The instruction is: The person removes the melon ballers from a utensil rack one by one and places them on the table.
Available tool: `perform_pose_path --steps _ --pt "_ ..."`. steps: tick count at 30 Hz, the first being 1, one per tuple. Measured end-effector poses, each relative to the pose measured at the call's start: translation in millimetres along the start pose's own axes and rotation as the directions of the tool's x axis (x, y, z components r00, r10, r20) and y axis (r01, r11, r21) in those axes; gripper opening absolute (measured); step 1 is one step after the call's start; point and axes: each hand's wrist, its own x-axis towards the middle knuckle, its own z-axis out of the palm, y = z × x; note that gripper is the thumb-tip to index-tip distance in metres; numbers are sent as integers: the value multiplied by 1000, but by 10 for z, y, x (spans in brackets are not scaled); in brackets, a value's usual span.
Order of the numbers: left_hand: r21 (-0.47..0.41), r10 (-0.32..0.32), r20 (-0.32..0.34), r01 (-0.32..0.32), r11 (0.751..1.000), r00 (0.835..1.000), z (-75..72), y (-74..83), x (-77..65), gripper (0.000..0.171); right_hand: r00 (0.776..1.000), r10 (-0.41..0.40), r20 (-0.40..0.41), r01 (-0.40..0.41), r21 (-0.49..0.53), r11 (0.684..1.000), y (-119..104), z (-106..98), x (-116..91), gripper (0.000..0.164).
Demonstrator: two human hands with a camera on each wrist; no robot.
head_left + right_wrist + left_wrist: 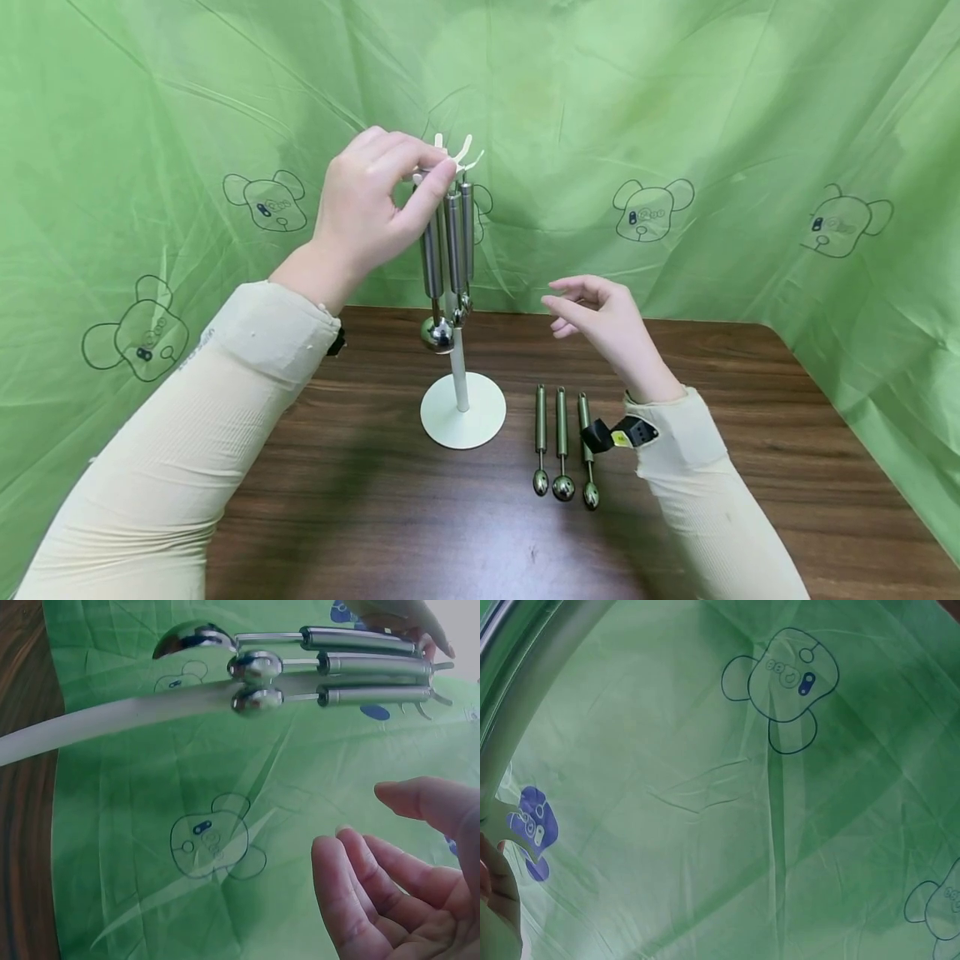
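Observation:
A white utensil stand (462,414) with a round base carries curved hooks (465,150) at its top. Several steel-handled scoops hang from it, among them a scoop with a large round bowl (437,333) and small melon ballers (256,667). My left hand (371,196) pinches the stand's top between thumb and fingers; the exact grip is partly hidden. To the right of the stand, my right hand (603,321) hovers above the table with thumb and fingers apart, holding nothing. Its loosely bent fingers (337,892) show in the right wrist view.
Three more melon ballers (562,442) lie side by side on the brown wooden table (360,517), right of the stand's base and near my right wrist. A green curtain (555,108) with printed bear faces hangs behind the table and along its sides.

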Motion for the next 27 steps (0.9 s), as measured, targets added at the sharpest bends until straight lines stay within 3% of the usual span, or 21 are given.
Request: perform_pose_path --steps 10,27 --pt "7 2 -1 -2 1000 1000 -3 -5 9 33 998 -50 27 50 -16 999 -148 123 111 36" --pt "21 -15 8 15 1000 1000 -21 24 21 33 989 -136 55 131 91 987 -299 300 297 33"
